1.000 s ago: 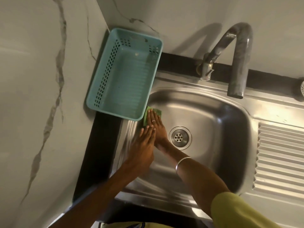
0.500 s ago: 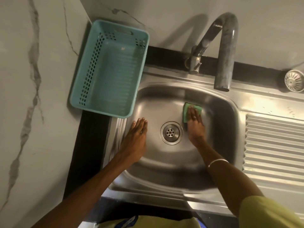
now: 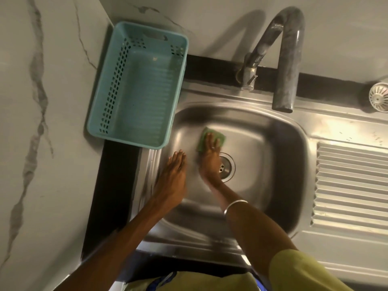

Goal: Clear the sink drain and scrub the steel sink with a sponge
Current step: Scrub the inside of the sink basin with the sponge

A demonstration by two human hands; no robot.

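Note:
The steel sink (image 3: 273, 156) fills the middle of the view, with its round drain (image 3: 225, 168) in the basin floor. A green sponge (image 3: 204, 136) lies on the basin floor just left of and behind the drain. My right hand (image 3: 210, 160) presses flat on the sponge with straight fingers and partly covers the drain's left edge. My left hand (image 3: 173, 181) rests flat on the sink's left wall, fingers straight, holding nothing.
A teal plastic basket (image 3: 100, 114) sits on the counter at the sink's back-left corner, overhanging the rim. The faucet (image 3: 289, 59) arches over the basin's back. A white strainer (image 3: 379, 99) lies at the far right, above the ribbed drainboard (image 3: 352, 185).
My right hand has slid the sponge from the right of the drain back to its left. My left hand has stayed on the left wall.

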